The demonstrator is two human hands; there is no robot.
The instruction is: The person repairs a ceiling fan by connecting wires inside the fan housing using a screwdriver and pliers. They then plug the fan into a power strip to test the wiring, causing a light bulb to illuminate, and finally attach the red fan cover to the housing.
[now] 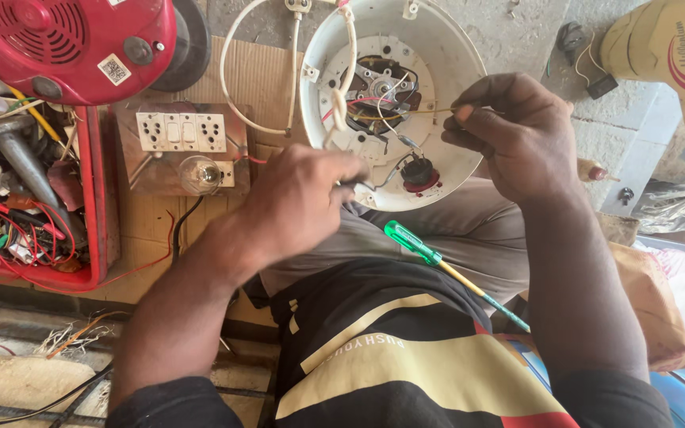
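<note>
Housing: we've got the round white plastic appliance housing (445, 103) lying open side up on the lap, so its motor and loose wires show inside.
Red thing: a big red plastic appliance body (69, 43) sits top left, just above a red tray of wire scraps and tools (103, 198).
Switch board: a metal board with white sockets and a clear glass bulb (180, 150) lies on cardboard, just left of the housing.
Left hand: our left hand (299, 202) is at the housing's lower rim, fingers curled together on something small and dark; we can't tell what it is.
Right hand: our right hand (517, 135) is over the housing's right edge, fingers pinched on a thin yellow wire (398, 113) running across to the motor.
Screwdriver: a green-handled screwdriver (438, 261) rests on the lap, below both hands and touching neither.
</note>
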